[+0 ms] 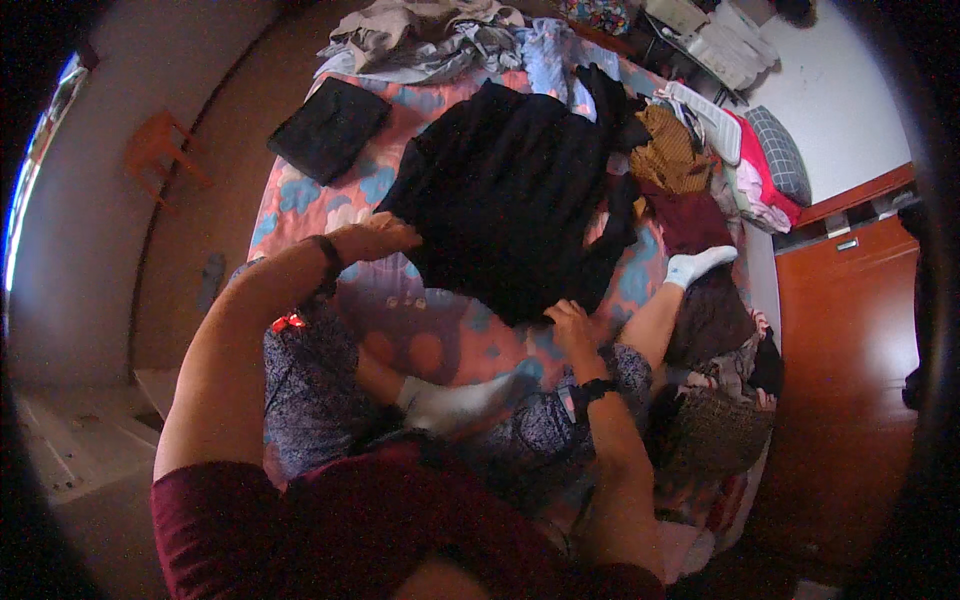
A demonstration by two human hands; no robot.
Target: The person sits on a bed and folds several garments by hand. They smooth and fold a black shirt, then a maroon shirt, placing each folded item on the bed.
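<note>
A black long-sleeved top (502,180) lies spread over a pink bed sheet (450,352) with blue and grey shapes. One sleeve reaches toward the far right and another bends along its right side. My left hand (382,234), with a dark band on the wrist, holds the garment's lower left edge. At the near edge, toward the right, my right hand (574,322) grips the cloth with bent fingers. A dark strap circles that wrist. Some fingertips are hidden against the black fabric. To the far left of the top rests a folded black cloth (330,129).
Rumpled beige and grey clothes (424,41) lie at the bed's far end. Along the right are a mustard garment (670,150), a maroon cloth (690,217) and a darker clothes pile (712,420). My white-socked feet (461,401) are on the bed. An orange stool (165,154) stands left.
</note>
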